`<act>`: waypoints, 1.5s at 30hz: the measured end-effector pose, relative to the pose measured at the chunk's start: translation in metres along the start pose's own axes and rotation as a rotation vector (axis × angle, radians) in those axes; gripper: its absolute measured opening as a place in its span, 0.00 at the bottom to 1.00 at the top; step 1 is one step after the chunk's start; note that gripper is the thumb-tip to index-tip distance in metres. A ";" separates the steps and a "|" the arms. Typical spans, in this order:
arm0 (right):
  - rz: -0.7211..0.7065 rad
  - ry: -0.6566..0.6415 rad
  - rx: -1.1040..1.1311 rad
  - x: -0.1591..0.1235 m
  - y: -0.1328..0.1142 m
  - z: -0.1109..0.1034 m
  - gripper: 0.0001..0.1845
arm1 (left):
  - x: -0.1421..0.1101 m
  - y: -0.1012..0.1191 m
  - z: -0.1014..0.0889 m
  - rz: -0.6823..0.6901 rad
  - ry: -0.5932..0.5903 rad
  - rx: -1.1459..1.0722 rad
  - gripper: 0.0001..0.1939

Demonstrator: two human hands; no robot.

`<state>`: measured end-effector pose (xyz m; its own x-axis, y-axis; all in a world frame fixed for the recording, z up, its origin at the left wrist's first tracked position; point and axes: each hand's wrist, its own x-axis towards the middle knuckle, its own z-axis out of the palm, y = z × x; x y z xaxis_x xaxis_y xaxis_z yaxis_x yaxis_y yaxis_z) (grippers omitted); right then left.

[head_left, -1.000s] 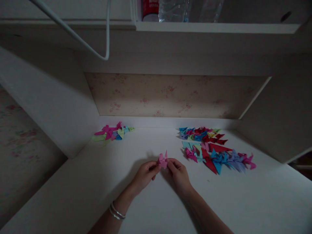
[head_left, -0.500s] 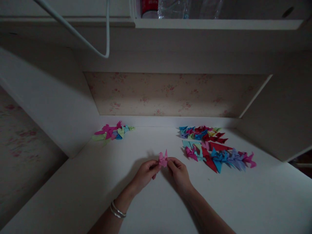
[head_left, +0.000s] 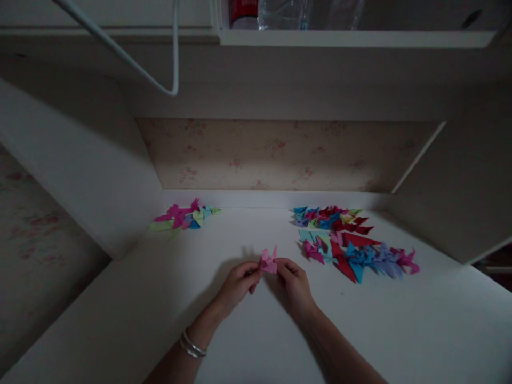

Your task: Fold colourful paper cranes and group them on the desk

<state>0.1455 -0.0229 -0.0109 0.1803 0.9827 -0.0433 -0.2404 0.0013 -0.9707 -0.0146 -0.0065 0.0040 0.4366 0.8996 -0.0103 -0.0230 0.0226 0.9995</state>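
Observation:
A small pink origami crane (head_left: 268,262) is held between my two hands above the white desk, one pointed tip sticking up. My left hand (head_left: 239,284) pinches its left side between thumb and fingers. On the other side, the fingertips of my right hand (head_left: 295,284) are closed on its right edge. To the right lie folded paper cranes in two groups: a far row (head_left: 330,217) in blue, red and yellow, and a nearer row (head_left: 362,257) in red, blue, lilac and magenta. Another pile of folded paper (head_left: 186,216) sits at the back left.
The white desk (head_left: 248,346) runs back to a low ledge and a flowered wall panel (head_left: 276,154). A shelf (head_left: 360,38) overhangs it, with a red can (head_left: 244,12) and clear plastic (head_left: 282,15). A white cable (head_left: 175,58) hangs at upper left. Side panels flank the desk.
The pink crane has turned slightly between my fingers, its upright tip shifting a little to the right. Both hands stay almost where they were.

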 end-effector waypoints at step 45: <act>0.002 -0.147 -0.005 0.001 0.004 0.004 0.15 | 0.000 0.002 0.000 -0.021 0.100 0.026 0.18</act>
<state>0.1413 -0.0218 -0.0139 0.0382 0.9992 -0.0102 -0.2361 -0.0009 -0.9717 -0.0143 -0.0064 0.0056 0.3443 0.9383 -0.0328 0.0088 0.0317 0.9995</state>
